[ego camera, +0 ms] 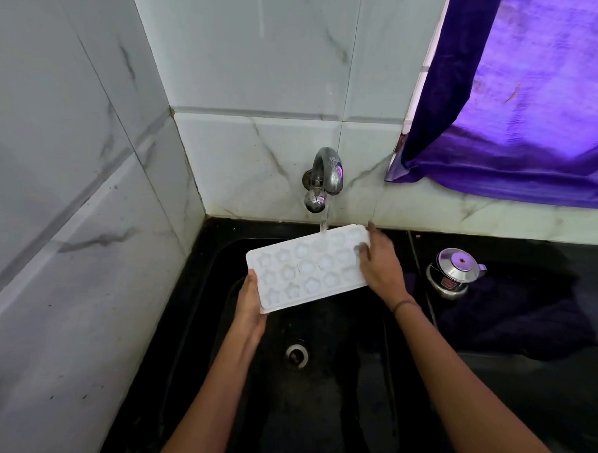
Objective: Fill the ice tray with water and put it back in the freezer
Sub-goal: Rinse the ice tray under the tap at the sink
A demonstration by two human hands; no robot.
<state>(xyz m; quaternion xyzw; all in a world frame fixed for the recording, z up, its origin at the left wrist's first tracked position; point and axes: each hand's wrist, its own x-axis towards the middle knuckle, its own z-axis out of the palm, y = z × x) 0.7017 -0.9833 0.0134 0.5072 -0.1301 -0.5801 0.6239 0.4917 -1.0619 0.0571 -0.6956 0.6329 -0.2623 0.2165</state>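
Observation:
A white ice tray [308, 266] with several star-shaped cells is held over the black sink [338, 392], tilted a little. My left hand [251, 303] grips its near left end from below, thumb on the rim. At the far right end my right hand [380, 262] holds the tray, thumb on top and fingers round the edge. Water runs from the steel tap [325, 174] on the wall and lands on the tray's far edge.
The sink drain [298, 354] lies below the tray. A steel lidded pot [451, 272] stands on the black counter at the right, on a dark cloth [512, 321]. Marble-tiled walls close the left and back. A purple curtain [536, 99] hangs at the upper right.

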